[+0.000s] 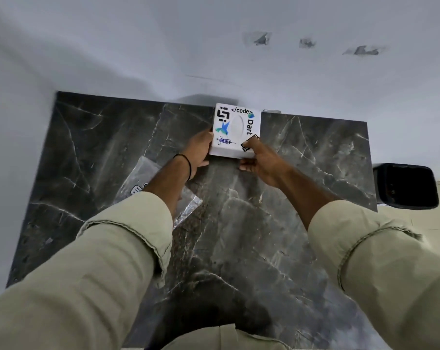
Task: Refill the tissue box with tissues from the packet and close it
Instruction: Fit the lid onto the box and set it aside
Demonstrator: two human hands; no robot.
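A white tissue box (235,127) with stickers and an oval top opening stands at the far edge of the dark marble table (239,223), against the wall. My left hand (200,152) grips its left side, and my right hand (260,160) holds its near right corner. The box looks closed, and no tissue shows at the oval. A flat clear plastic packet (148,173) lies on the table to the left, partly hidden under my left forearm.
A pale wall (213,46) rises right behind the table. A black bin (407,185) stands on the floor past the table's right edge.
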